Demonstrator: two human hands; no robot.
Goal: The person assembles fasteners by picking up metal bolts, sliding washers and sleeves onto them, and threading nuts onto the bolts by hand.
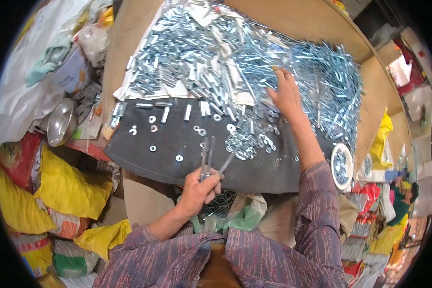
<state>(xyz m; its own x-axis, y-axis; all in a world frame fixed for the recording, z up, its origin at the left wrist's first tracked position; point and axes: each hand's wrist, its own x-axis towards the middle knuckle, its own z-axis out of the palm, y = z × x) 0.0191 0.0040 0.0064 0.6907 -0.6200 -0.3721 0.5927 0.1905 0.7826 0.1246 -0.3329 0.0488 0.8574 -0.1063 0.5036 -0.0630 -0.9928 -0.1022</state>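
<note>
While the left hand [199,188] is wrapped around a few slim metal rods [210,152] by the dark cloth's [269,176] near edge, the right hand [287,96], half curled, its hold impossible to tell, seems to be picking from the rod heap [333,72], which calls for pinching one free.

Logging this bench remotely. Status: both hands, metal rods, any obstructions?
Left hand: gripping slim silver metal rods. Right hand: at heap of thin bluish-silver rods, grip unclear. Silver ring washers clustered between hands on dark mat; no blockage visible.
</note>
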